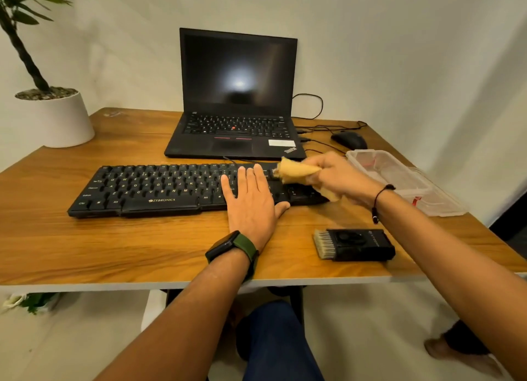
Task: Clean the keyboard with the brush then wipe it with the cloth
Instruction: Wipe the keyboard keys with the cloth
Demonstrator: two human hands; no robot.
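A black keyboard (148, 189) lies across the middle of the wooden table (114, 246). My left hand (251, 201) rests flat on its right part, fingers spread, holding nothing. Over the keyboard's right end, my right hand (339, 178) grips a bunched yellow cloth (296, 172), which touches the keys there. The black cleaning brush (356, 244), bristles pointing left, lies on the table near the front edge, below my right forearm.
An open black laptop (236, 95) stands behind the keyboard. A black mouse (349, 139) and cables lie at the back right. A clear plastic box (399, 178) sits at the right edge. A white plant pot (57, 118) stands beyond the table's left corner.
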